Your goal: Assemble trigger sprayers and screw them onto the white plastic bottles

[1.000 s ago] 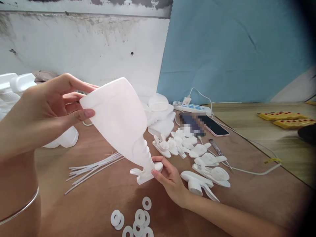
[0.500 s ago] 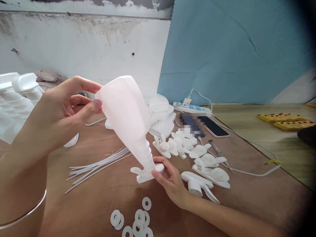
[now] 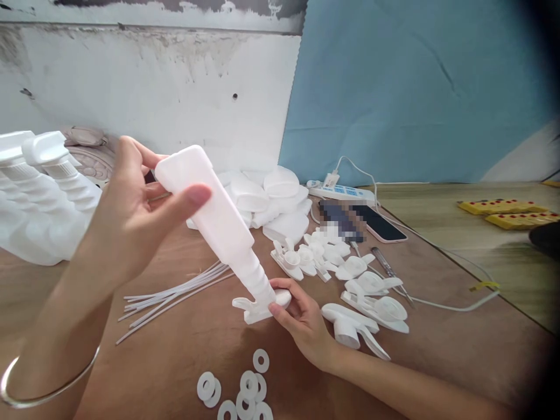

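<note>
A white plastic spray bottle (image 3: 219,210) is tilted upside down between my hands, its ribbed neck pointing down to the right. My left hand (image 3: 144,204) grips the base end, thumb across the near face and fingers behind. Below, my right hand (image 3: 301,321) pinches the white trigger spray head (image 3: 258,309) at the neck; whether the two are joined tightly I cannot tell. Several white ring washers (image 3: 248,385) lie on the table in front of my hands. A bundle of thin white tubes (image 3: 175,294) rests under my left forearm's side.
Several finished-looking white bottles (image 3: 48,210) stand at left. More bottles (image 3: 280,204) are piled behind. Loose trigger heads (image 3: 376,309) lie to the right, near a screwdriver (image 3: 385,265), two phones (image 3: 378,223), a power strip (image 3: 345,191) and a white cable (image 3: 455,309).
The bottle has turned about its long axis, so a narrow side now faces me. My left hand has rotated with its thumb moved across the bottle; my right hand stays put.
</note>
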Available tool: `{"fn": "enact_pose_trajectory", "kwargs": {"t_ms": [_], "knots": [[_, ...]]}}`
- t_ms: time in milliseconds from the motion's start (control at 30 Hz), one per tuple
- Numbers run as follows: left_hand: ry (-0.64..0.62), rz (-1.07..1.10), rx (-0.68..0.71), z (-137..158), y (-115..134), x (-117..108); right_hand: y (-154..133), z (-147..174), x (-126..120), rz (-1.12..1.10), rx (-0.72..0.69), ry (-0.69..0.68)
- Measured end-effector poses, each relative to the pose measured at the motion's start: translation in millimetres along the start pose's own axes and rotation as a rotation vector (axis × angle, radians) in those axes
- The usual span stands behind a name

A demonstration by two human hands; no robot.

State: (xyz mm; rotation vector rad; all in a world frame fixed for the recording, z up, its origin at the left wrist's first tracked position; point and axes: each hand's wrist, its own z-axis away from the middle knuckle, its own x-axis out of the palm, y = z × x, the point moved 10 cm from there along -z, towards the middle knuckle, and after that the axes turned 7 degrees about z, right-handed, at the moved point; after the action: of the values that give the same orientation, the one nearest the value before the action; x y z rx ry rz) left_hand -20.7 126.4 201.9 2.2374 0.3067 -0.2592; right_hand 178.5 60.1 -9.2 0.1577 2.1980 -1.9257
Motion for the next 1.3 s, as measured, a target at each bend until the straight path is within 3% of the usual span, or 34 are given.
{"fn": "enact_pose_trajectory", "kwargs": {"t_ms": [133,267,633,800,933,1100,1300], "knots": [[-0.090,0.013,0.005,3,8,15,2,-2,-4,-0.029,0.062,0.044],[-0.179,0.116,0.065,0,9,14,2,-1,-4,-0.033,0.065,0.040],[-0.050,0.271,-0.021,2,3,13,2,-3,1,-0.106,0.064,-0.015],[-0.157,0.272,-0.007,-3,3,10,0,-1,6,-0.129,0.070,-0.070],[-0.271,0.180,-0.102,-7,-13,12,2,-1,8,-0.116,0.099,-0.082],[-0.222,0.224,-0.140,-8,-21,13,-5,-2,11,-0.050,0.048,-0.115],[-0.243,0.253,-0.127,-2,-14,26,-6,-2,13,0.049,0.036,-0.139]]}}
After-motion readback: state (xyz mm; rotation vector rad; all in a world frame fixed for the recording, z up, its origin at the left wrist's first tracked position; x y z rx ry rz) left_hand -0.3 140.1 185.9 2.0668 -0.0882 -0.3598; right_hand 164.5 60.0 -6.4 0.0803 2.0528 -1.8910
